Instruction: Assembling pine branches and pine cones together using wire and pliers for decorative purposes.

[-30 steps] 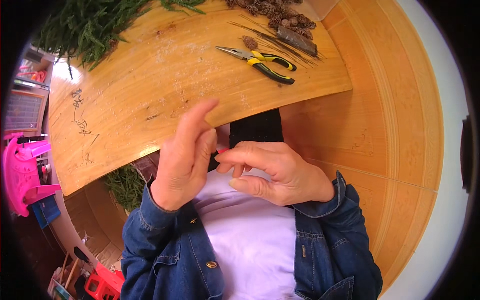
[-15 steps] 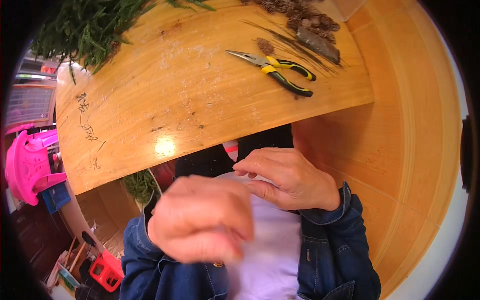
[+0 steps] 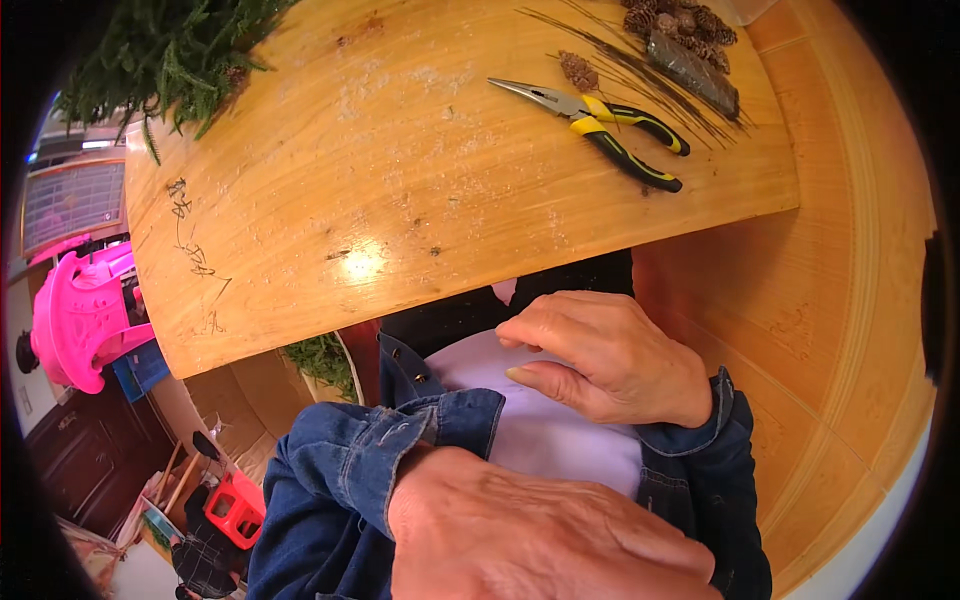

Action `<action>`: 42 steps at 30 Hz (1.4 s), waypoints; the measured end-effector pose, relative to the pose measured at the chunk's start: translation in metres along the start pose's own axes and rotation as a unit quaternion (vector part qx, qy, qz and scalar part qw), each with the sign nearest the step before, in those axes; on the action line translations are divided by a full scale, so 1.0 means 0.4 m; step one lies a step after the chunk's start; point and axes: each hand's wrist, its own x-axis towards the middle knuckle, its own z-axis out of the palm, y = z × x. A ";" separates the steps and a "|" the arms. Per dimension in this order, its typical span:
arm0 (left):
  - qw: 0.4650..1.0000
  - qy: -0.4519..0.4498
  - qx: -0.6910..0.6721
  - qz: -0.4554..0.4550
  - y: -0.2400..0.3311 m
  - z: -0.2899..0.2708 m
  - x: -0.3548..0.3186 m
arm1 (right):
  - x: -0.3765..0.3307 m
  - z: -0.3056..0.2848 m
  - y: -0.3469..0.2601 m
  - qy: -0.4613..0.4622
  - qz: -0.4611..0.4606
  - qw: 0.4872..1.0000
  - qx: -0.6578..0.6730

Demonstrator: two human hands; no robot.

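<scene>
My right hand [image 3: 625, 360] hovers in front of my lap, just off the table's near edge. Its thumb and forefinger stand apart, with nothing visible between them. Close to the camera, my left hand [image 3: 530, 535] reaches across my body below the right one. Only its back shows clearly; its fingers are hidden underneath. Long-nose pliers [image 3: 585, 117] with black and yellow handles lie on the wooden table [image 3: 300, 190], slightly opened and touched by neither hand. Beyond them are a small pine cone [image 3: 578, 70] and thin dark wires [image 3: 640, 75].
Green needle branches [image 3: 180, 65] cover the far left corner. Several pine cones [image 3: 700, 25] and a dark wrapped bundle [image 3: 690, 72] sit at the far right. Below the table, a cardboard box [image 3: 235, 405] stands near more greenery [image 3: 325, 362]. A pink plastic chair [image 3: 85, 315] is at left.
My left hand has swung right and down, across my body, turning its back to the camera. My right hand keeps nearly the same pose. The whole view has shifted slightly.
</scene>
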 end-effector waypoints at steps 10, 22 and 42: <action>0.998 -0.007 -0.068 -0.012 -0.009 -0.018 -0.002 | 0.008 0.000 0.007 0.000 0.007 1.000 0.001; 0.994 0.056 -0.082 -0.048 0.002 -0.026 0.008 | 0.017 -0.009 0.004 -0.022 0.005 1.000 0.012; 0.996 0.072 -0.046 -0.039 -0.001 -0.028 0.008 | 0.012 -0.025 -0.005 0.121 -0.039 0.990 0.068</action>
